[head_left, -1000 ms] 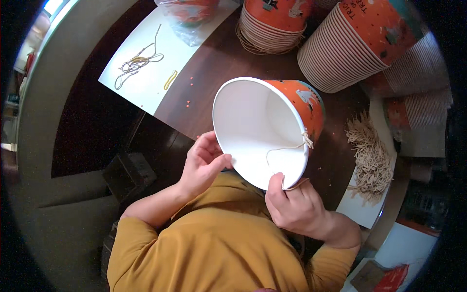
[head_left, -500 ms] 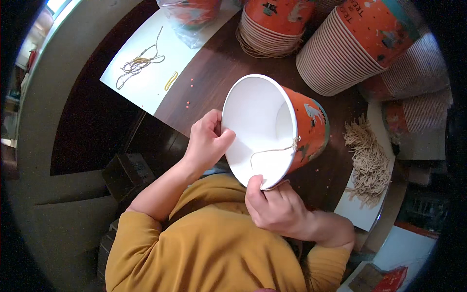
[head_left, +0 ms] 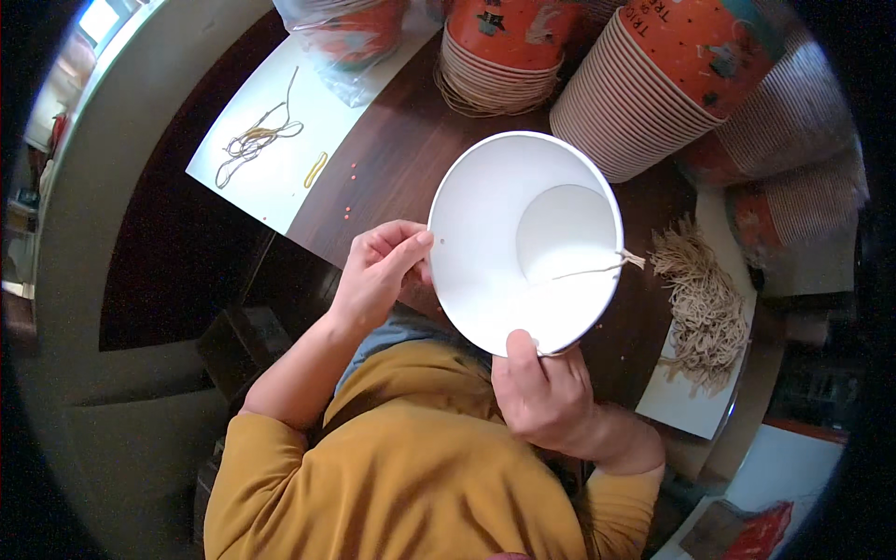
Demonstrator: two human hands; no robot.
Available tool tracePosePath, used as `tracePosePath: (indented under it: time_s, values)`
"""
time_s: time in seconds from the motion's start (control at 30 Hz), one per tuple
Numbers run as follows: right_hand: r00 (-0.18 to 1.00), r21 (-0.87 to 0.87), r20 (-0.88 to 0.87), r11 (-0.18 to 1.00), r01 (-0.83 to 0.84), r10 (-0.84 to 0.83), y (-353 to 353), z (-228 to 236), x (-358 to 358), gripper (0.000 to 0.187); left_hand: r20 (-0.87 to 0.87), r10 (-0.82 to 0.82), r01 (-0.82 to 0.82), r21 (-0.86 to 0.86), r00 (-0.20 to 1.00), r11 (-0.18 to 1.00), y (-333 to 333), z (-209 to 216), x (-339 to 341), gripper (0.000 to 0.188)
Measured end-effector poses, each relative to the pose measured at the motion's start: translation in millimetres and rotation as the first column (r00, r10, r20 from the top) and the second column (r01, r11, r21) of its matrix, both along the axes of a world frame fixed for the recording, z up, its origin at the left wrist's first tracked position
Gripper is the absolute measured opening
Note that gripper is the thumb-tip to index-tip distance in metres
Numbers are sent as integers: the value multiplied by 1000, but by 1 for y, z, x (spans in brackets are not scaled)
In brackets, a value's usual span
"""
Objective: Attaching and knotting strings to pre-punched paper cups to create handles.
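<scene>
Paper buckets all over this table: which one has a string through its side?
The single bucket held between the left hand and right hand, white inside facing up. A tan string runs in from its right rim. The others sit nested in orange stacks behind.

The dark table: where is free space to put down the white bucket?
Bare wood on the dark table lies between the white sheet holding loose strings and the bucket stacks. The right side is crowded: stacks and the twine bundle.
</scene>
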State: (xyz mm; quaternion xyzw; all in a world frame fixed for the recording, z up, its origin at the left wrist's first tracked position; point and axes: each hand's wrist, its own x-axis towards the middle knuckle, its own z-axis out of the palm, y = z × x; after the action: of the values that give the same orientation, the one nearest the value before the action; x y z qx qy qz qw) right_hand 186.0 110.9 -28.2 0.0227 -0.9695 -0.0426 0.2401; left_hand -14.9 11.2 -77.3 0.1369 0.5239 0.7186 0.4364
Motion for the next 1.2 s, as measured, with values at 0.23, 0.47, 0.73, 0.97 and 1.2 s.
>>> tracePosePath:
  time_s: [0.23,0.47,0.73,0.97,1.2]
  values:
    - [997,-47,-71,999,-6,2,-2,-2,3,13,49,-40,33,126,998,991,-3,-11,6,15]
    - [997,-108,-71,993,-40,33,11,12,6,20,-117,39,-24,126,992,992,4,-2,15,21]
    - [998,77,-13,995,-60,62,-6,-7,5,21,-438,-70,-4,-165,896,986,19,7,3,16]
    - [992,217,95,972,-96,77,-26,-6,-11,27,-546,-69,-82,-247,835,965,26,-8,1,16]
    - [998,145,3,987,-62,62,-27,-11,-17,24,-595,-17,-142,-220,803,965,27,-5,5,18]
